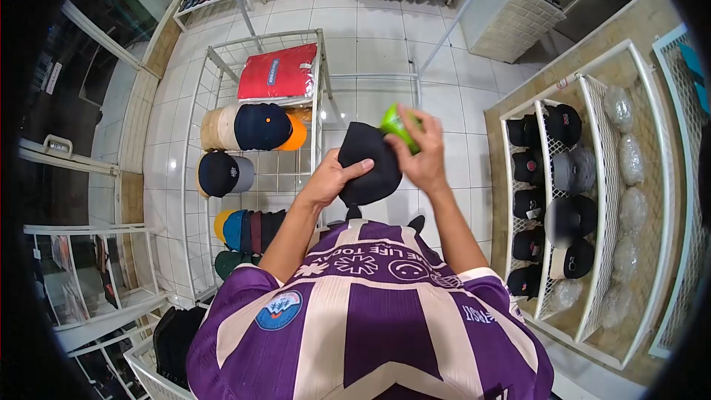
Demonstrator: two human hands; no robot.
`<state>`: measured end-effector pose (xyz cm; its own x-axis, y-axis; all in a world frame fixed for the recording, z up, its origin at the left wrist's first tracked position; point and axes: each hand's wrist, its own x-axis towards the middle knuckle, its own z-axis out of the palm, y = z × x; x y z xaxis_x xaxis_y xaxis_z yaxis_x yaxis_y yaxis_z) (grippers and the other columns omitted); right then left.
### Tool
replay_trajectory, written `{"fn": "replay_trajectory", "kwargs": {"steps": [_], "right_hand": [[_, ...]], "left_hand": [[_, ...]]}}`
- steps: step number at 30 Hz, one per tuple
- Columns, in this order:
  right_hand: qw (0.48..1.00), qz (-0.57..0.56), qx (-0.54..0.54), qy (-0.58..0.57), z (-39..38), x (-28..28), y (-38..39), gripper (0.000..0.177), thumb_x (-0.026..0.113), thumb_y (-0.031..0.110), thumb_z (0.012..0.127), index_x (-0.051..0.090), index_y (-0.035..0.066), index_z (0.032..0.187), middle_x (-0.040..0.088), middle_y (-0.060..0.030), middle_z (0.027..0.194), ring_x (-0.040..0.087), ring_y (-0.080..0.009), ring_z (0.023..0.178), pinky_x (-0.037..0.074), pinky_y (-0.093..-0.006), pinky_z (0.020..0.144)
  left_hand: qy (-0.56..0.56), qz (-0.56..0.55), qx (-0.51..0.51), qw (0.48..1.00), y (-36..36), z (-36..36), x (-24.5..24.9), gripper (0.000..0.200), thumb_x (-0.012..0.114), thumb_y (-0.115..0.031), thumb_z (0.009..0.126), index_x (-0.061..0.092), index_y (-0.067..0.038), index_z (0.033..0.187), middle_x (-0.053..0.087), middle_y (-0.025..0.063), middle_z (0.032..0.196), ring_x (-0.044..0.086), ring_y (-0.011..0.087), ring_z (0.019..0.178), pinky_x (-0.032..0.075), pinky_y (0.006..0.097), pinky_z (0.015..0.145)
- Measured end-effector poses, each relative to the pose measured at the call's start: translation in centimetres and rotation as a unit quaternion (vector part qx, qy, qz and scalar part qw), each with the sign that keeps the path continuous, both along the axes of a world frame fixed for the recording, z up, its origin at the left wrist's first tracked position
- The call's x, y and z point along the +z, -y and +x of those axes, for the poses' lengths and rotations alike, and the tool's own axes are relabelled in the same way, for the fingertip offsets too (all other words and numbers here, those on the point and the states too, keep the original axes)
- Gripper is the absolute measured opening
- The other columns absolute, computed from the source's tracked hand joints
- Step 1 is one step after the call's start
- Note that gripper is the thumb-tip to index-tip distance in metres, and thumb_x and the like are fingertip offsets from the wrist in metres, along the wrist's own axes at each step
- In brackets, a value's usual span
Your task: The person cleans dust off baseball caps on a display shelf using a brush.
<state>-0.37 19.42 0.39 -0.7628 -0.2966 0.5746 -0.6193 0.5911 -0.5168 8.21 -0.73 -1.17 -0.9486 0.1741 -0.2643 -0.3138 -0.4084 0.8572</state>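
A black cap (364, 167) is held up in front of my chest. My left hand (329, 178) is closed on its left side, thumb pressed on the dark fabric. In my right hand (422, 152) is a bright green rounded object (398, 124), gripped by thumb and fingers against the cap's upper right edge. Its kind cannot be made out, and my fingers cover part of it. The right hand looks slightly blurred.
To the left, a white wire rack (211, 89) carries a red folded garment in plastic (278, 72) and rows of caps (259, 127). On the right, a white wall shelf (585, 148) holds more caps and clear plastic-wrapped items. White floor tiles (378, 30) lie ahead.
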Motion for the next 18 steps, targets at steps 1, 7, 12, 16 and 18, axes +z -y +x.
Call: {"fn": "replay_trajectory", "kwargs": {"steps": [1, 7, 12, 16, 18], "right_hand": [[1.0, 0.011, -0.011, 0.018, -0.6, -0.4, -0.5, 0.053, 0.078, 0.017, 0.081, 0.066, 0.009, 0.132, 0.064, -0.0134, 0.12, 0.056, -0.0318, 0.107, 0.043, -0.0408, 0.096], [0.992, -0.113, 0.043, 0.043, 1.4, -1.3, 1.4, 0.057, 0.079, 0.018, 0.083, 0.062, 0.009, 0.136, 0.063, -0.0147, 0.119, 0.055, -0.0334, 0.109, 0.044, -0.0412, 0.098], [0.972, -0.132, -0.117, 0.153, -2.7, -8.2, -2.3, 0.049, 0.072, 0.022, 0.092, 0.06, 0.006, 0.137, 0.062, -0.0159, 0.124, 0.057, -0.0311, 0.107, 0.043, -0.04, 0.102], [0.853, -0.44, -0.094, 0.265, -1.4, -5.0, -3.0, 0.058, 0.055, 0.04, 0.103, 0.042, 0.003, 0.146, 0.06, -0.0098, 0.113, 0.061, -0.0176, 0.091, 0.054, -0.0323, 0.081], [0.836, -0.456, -0.086, 0.292, -0.2, -1.8, -0.9, 0.053, 0.054, 0.042, 0.103, 0.045, 0.005, 0.14, 0.06, -0.0087, 0.111, 0.061, -0.0149, 0.087, 0.053, -0.0297, 0.074]], "left_hand": [[0.0, -0.001, -0.001, 1.0, 0.1, 0.0, 0.0, 0.032, 0.075, -0.011, 0.09, 0.064, 0.0, 0.119, 0.071, 0.0066, 0.104, 0.069, 0.014, 0.091, 0.057, 0.0297, 0.083], [0.012, 0.043, 0.058, 0.997, 0.0, -0.4, 0.3, 0.029, 0.074, -0.012, 0.091, 0.066, 0.001, 0.115, 0.072, 0.0071, 0.102, 0.07, 0.0135, 0.086, 0.058, 0.0275, 0.079], [-0.003, 0.084, 0.095, 0.992, -0.1, 0.3, 0.9, 0.03, 0.073, -0.012, 0.093, 0.065, 0.001, 0.118, 0.072, 0.0066, 0.102, 0.07, 0.0137, 0.087, 0.057, 0.0273, 0.079], [-0.052, 0.001, 0.147, 0.988, -0.5, -0.4, 0.6, 0.03, 0.072, -0.014, 0.094, 0.066, 0.003, 0.118, 0.073, 0.0074, 0.103, 0.069, 0.0136, 0.087, 0.056, 0.0276, 0.08], [-0.084, -0.097, 0.108, 0.986, -0.9, -0.7, -0.1, 0.028, 0.07, -0.017, 0.095, 0.068, 0.006, 0.111, 0.073, 0.0092, 0.099, 0.068, 0.014, 0.087, 0.055, 0.0294, 0.079]]}}
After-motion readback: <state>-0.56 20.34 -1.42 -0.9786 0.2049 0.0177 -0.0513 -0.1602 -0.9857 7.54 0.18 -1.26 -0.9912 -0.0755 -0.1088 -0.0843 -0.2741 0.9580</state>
